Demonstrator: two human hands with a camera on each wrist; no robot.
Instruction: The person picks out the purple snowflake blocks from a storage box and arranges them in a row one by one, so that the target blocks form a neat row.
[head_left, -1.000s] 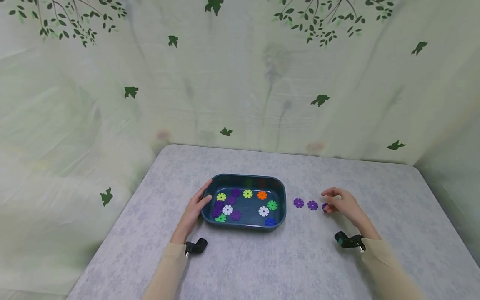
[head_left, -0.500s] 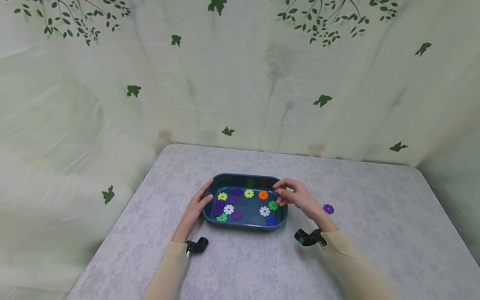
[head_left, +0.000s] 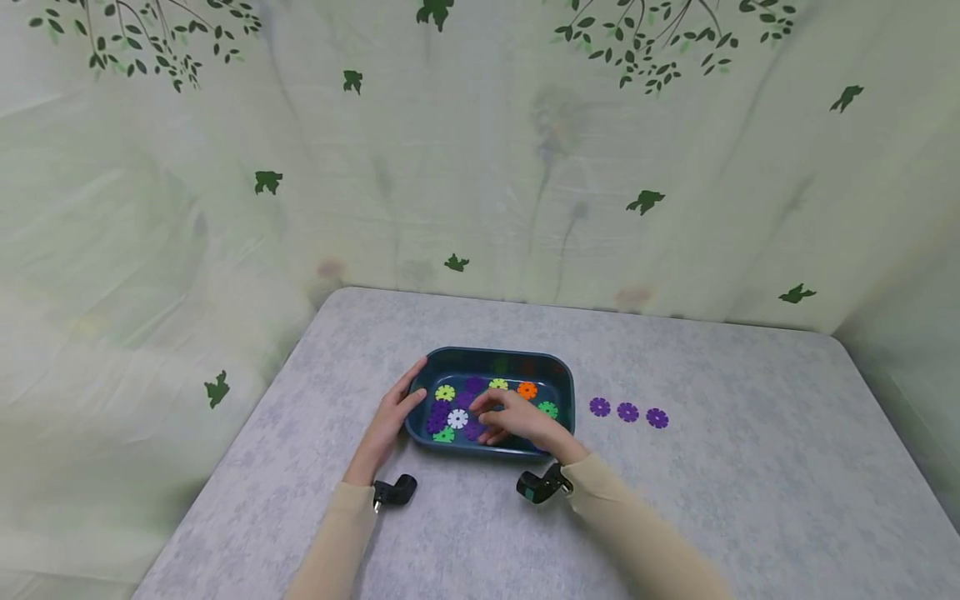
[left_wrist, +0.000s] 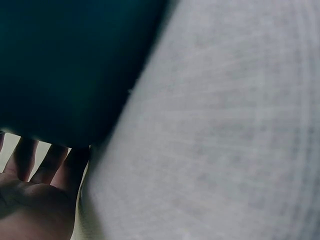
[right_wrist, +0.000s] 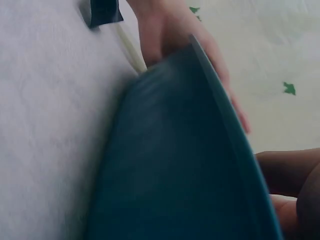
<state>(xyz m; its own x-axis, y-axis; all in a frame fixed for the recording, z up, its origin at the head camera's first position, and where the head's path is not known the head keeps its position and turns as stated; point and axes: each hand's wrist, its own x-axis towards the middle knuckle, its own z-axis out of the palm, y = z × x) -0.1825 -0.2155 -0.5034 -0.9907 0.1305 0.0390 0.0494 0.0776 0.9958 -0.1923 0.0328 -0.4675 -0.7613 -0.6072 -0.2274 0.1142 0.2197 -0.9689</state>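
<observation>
A dark teal tray [head_left: 566, 392] on the table bears several notched plastic snowflake discs in purple, yellow, green, white and orange. My left hand [head_left: 386, 422] holds its left end, thumb over the rim and fingers along the outer wall. Over the tray's middle is my right hand [head_left: 521, 419], fingers loosely bent; no disc shows in them. Close to its fingertips lie a white disc [head_left: 457, 418] and a partly covered purple disc [head_left: 472, 430]. In the right wrist view the tray's front wall [right_wrist: 165, 140] hides most of the fingers.
To the tray's right, three purple discs [head_left: 627, 412] lie in a row on the grey table [head_left: 720, 467]. A green disc [head_left: 548, 409] and an orange disc [head_left: 527, 390] are at the tray's right side. A leaf-patterned curtain [head_left: 487, 167] stands behind.
My right hand has let go of the third purple disc, at the row's right end, and has moved left, over the tray. My left hand has stayed at the tray's left end.
</observation>
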